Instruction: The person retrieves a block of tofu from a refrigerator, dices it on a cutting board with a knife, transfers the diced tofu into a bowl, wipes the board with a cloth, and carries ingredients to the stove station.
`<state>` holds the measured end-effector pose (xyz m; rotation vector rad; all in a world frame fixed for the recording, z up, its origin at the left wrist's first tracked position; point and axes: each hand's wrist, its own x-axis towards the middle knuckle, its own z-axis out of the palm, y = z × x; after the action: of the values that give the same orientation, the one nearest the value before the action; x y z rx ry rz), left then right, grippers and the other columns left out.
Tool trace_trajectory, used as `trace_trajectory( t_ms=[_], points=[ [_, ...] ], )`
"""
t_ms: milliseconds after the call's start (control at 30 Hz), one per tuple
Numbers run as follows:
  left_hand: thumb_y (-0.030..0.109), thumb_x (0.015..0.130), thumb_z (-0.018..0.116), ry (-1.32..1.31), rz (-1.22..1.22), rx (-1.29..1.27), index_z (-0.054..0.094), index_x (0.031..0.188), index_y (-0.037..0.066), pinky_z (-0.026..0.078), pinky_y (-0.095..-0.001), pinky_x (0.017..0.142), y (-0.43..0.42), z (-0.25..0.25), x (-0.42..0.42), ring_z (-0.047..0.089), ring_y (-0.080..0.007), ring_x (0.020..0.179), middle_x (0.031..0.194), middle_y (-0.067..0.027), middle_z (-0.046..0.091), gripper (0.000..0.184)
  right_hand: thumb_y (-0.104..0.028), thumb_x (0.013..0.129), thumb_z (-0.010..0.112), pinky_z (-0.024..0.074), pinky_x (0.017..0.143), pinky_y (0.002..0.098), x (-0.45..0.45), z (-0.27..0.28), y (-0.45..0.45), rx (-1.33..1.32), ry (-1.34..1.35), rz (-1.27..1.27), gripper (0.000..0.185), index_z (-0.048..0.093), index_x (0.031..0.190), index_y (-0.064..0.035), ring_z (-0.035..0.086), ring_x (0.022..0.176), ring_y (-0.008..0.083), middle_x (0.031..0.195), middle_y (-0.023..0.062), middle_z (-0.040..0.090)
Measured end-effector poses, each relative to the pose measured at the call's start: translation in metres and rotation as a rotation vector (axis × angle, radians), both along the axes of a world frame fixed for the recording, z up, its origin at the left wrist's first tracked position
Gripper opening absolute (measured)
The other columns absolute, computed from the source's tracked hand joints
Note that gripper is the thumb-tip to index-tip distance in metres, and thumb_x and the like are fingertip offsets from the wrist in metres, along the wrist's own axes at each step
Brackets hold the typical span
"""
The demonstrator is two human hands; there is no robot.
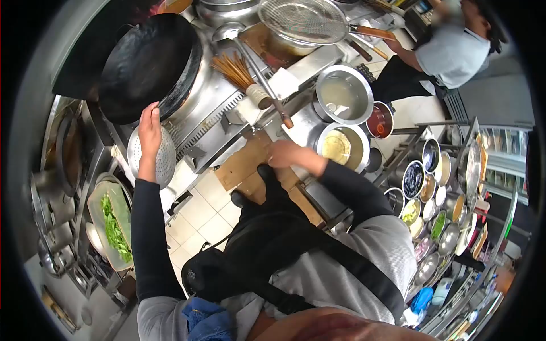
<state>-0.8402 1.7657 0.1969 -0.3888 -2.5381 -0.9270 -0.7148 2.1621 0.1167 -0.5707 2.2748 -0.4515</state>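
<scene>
My left hand (150,129) grips the near rim of a large black wok (145,65), which tilts up over the stove at the upper left. Just below the wok, a perforated metal skimmer (162,159) is partly hidden behind my left wrist. My right hand (284,154) hangs over the floor in front of the stove, smeared by motion, and its fingers are unclear. Near it are a bamboo brush (242,77) and a ladle (256,65) with a wooden handle lying across the stove edge. A pot with yellowish contents (336,146) stands beyond my right forearm.
A large strainer (304,20) rests over a pan at the top. A pot of cloudy liquid (344,94) and a red-filled pot (380,120) stand at the right, near many ingredient bowls. Leafy greens (115,230) lie in a left-hand container. Another person (452,54) stands at the upper right.
</scene>
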Motion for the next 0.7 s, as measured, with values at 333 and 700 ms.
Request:
trace_trajectory(
  t_ms=[333,700],
  points=[
    [0.011,0.096,0.065,-0.293,-0.307,0.511,0.069,0.107,0.003,0.048,-0.0236,0.072,0.149,0.059,0.068,0.060,-0.0098,0.082,0.096,-0.0034,0.066,0.014,-0.019,0.093,0.056,0.0230,0.104,0.0790,-0.236,0.118,0.346,0.800,0.993,-0.495,0.062,0.034,0.150,-0.0223,0.032,0.145,0.0367,0.150,0.0085,0.045],
    [0.057,0.093,0.061,-1.221,-0.445,1.095,0.049,0.139,0.005,0.046,-0.0335,0.097,0.314,0.083,0.071,0.053,-0.0202,0.122,0.139,-0.0092,0.054,0.070,-0.020,0.071,0.076,0.0529,0.090,0.0457,-0.060,0.197,0.104,-0.143,0.602,-0.819,0.066,0.054,0.130,-0.0012,0.066,0.108,0.0402,0.115,0.0251,0.067]
  ],
)
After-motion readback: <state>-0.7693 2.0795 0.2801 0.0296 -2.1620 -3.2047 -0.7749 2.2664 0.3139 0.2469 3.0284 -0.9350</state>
